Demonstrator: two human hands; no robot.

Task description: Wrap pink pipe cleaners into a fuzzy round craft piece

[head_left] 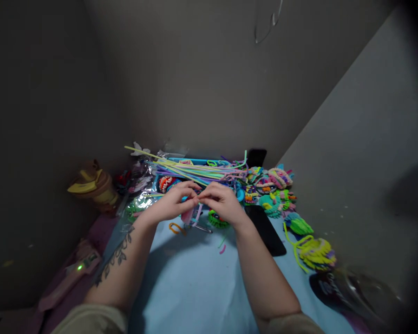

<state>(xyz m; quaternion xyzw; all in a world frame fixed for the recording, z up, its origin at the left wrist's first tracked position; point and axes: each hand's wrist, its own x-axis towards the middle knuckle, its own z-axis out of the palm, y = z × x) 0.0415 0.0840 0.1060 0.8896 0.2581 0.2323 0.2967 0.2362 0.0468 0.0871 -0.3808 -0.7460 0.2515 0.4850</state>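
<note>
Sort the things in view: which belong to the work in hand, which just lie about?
Likely in the work:
pink and lilac piece between left hand and right hand
long fuzzy stems

Likely just lying about:
black slab
bottle

Toward the wearer from both hands, bare blue cloth [195,278] gives open room between the forearms. Beyond the fingertips, a pile of long fuzzy stems [202,171] blocks low passage. Just below the left hand [177,200], a pink piece [187,216] hangs in the way, with an orange loop [176,228] lower down. Below the right hand [223,202], a green coil [218,219] crowds the cloth; to its right, a flat black slab [266,231] and colourful fuzzy bundles [270,204] obstruct sideways travel.
</note>
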